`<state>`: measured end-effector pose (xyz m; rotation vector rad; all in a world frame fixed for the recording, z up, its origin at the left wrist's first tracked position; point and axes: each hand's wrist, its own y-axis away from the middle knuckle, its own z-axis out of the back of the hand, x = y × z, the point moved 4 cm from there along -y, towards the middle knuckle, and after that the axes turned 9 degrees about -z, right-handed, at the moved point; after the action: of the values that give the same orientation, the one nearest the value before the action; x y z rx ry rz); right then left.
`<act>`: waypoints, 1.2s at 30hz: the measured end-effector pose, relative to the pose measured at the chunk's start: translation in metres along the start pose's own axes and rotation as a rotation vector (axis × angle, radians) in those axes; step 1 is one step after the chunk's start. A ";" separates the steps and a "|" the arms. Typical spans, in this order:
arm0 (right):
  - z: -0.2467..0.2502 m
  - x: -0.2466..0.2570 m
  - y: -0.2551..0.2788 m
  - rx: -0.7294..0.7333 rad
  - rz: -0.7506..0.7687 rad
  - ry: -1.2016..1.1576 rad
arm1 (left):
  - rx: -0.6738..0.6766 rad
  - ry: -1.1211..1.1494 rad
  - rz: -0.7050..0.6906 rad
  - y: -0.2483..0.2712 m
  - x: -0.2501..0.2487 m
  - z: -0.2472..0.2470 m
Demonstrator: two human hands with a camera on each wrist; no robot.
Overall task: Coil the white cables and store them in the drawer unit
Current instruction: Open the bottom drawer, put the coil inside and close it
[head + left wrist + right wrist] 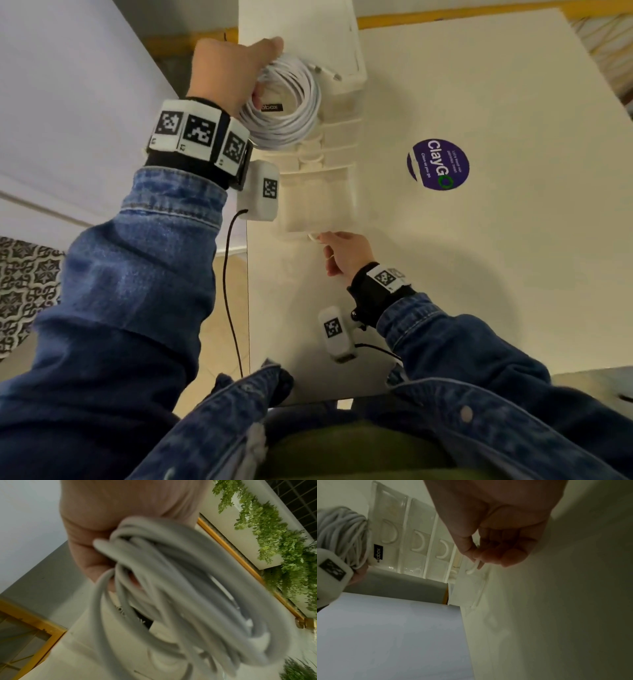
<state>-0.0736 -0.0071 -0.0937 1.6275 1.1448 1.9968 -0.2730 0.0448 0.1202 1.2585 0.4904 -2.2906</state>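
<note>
A bundle of coiled white cable (286, 102) is gripped by the left hand (233, 73) and held up in front of the top of the white drawer unit (339, 113), which stands on the white table (479, 257). The curved white handle (473, 566) of the bottom drawer (317, 202), which is pulled out, is pinched by the right hand (346, 253). A round purple sticker (438, 164) is stuck on the table beside the unit.

Dim, soft light; blurred, noisy wrist views
</note>
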 end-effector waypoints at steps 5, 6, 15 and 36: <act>0.004 0.005 0.010 0.024 0.016 0.080 | 0.007 -0.064 0.001 0.001 -0.001 0.000; 0.006 0.005 0.012 0.039 0.017 0.100 | 0.008 -0.053 0.014 0.001 -0.002 0.000; 0.061 0.063 0.024 0.030 0.258 0.313 | -0.022 0.281 -0.011 0.046 0.006 -0.002; 0.028 0.099 -0.005 -0.194 0.762 0.844 | 0.092 0.294 0.323 0.060 0.119 -0.104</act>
<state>-0.0782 0.0747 -0.0303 1.2117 0.4826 3.3503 -0.2227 0.0218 -0.0395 1.6019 0.2569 -1.8890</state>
